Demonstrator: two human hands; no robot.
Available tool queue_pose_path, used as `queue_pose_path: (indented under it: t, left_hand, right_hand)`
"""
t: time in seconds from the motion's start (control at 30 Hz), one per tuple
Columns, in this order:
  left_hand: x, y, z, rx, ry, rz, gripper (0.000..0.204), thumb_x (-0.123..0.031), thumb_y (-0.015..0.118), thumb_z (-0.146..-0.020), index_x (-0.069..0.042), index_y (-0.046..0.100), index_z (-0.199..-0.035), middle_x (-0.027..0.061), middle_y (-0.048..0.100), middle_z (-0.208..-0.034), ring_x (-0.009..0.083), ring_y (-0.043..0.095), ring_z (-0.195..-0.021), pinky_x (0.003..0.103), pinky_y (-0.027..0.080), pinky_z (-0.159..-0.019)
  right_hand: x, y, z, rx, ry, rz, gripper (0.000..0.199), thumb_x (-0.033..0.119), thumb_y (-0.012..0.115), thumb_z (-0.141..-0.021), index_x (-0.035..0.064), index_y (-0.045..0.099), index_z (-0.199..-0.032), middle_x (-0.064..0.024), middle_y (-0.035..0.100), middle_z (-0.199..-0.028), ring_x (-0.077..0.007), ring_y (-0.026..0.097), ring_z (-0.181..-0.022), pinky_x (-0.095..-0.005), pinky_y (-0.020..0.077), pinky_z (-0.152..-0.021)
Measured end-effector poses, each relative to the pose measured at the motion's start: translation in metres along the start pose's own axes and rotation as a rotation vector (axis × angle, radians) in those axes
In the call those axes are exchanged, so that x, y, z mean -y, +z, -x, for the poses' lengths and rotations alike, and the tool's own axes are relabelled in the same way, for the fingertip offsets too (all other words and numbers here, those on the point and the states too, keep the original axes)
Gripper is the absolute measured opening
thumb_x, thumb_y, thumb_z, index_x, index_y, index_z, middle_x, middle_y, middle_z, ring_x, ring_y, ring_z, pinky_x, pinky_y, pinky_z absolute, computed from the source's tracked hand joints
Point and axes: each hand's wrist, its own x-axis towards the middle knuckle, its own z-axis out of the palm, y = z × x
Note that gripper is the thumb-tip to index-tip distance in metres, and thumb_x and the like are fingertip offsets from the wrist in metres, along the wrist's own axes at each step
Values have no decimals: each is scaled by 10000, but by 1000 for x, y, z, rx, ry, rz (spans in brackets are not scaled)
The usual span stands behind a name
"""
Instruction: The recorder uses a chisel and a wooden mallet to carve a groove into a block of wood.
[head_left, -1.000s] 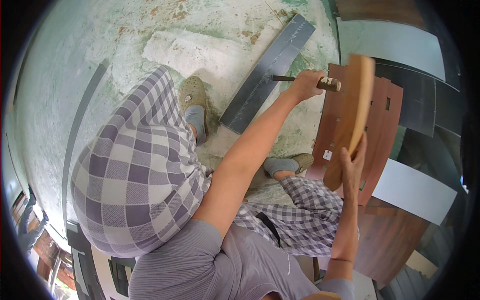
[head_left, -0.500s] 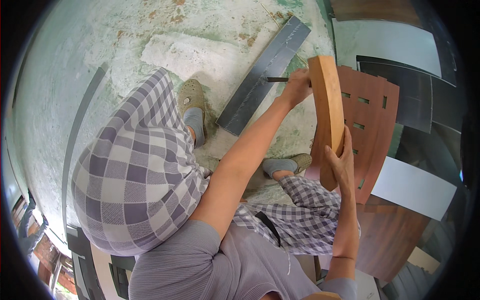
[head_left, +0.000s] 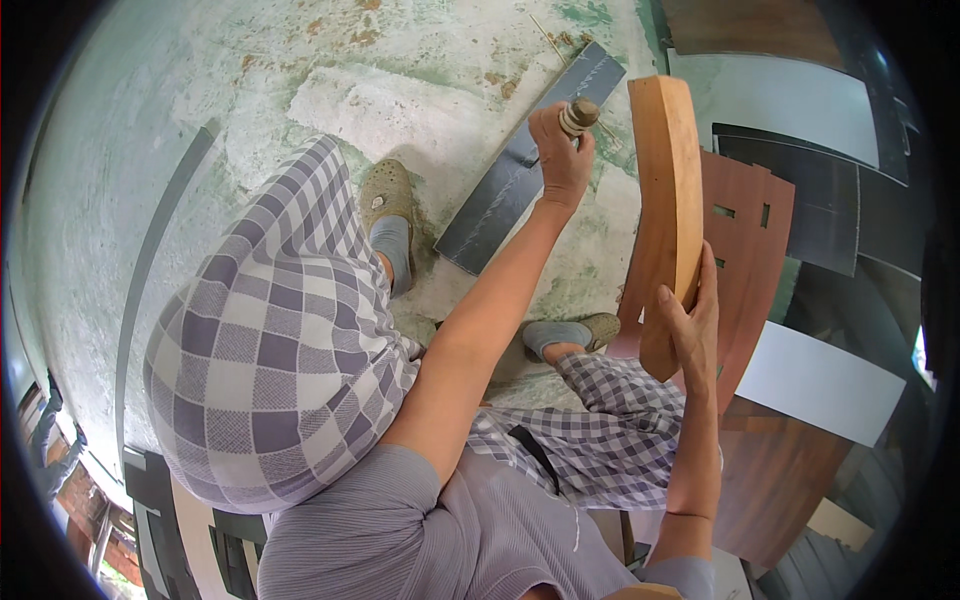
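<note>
My left hand (head_left: 566,172) is closed round a chisel, whose wooden handle end (head_left: 579,117) points up toward me. Its dark blade shows only briefly below the fist, over a long dark grey board (head_left: 480,215) on the floor. A rough pale line of marks runs along that board. In my right hand (head_left: 692,325) is a thick wooden block (head_left: 664,180), gripped near its lower end. The block stands apart from the chisel, to its right. Whether the blade touches the board I cannot tell.
My two shod feet rest on the stained concrete floor (head_left: 250,110), either side of the board's near end. A slotted reddish-brown panel (head_left: 745,260), a white panel (head_left: 825,385) and several dark panels (head_left: 790,190) lie at the right. A dark strip (head_left: 150,270) curves along the left.
My left hand has moved left over the dark board, and the chisel has swung from lying sideways to more upright. The wooden block has risen slightly and now stands clear of the left hand.
</note>
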Motion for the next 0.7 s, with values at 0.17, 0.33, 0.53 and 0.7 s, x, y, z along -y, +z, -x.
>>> queue_pose_path:
  t: [0.17, 0.33, 0.53, 0.7]
  left_hand:
    - [-5, -6, 1, -59, -16, 20, 439, -40, 644, -782, -4, 414, -1154, 183, 436, -1053, 351, 420, -1007, 434, 374, -869]
    - [-10, -14, 10, 88, -74, 123, 495, 106, 618, -720, -16, 390, -1143, 173, 414, -1066, 347, 429, -1030, 438, 403, -866]
    - [-15, -9, 12, 58, 3, 44, 444, 104, 592, -716, -9, 414, -1108, 193, 438, -1032, 381, 458, -983, 454, 418, -853]
    - [-12, -9, 13, 22, 2, 65, 353, 51, 612, -759, -2, 457, -1072, 178, 502, -1000, 373, 486, -973, 447, 400, -868]
  right_hand:
    - [14, 6, 5, -43, -192, 66, 804, 238, 653, -743, 69, 279, -1433, -211, 496, -1289, -313, 564, -1113, -388, 462, -927]
    - [7, 23, -3, 134, -12, 298, 766, 203, 644, -765, 76, 284, -1430, -202, 529, -1260, -318, 561, -1135, -384, 443, -947]
    - [21, 7, 0, 24, 13, 0, 813, 231, 656, -749, 55, 261, -1437, -236, 525, -1246, -297, 572, -1091, -388, 451, -937]
    - [12, 11, -6, 6, -80, 92, 799, 259, 669, -752, 76, 289, -1431, -218, 542, -1232, -311, 562, -1109, -389, 448, -940]
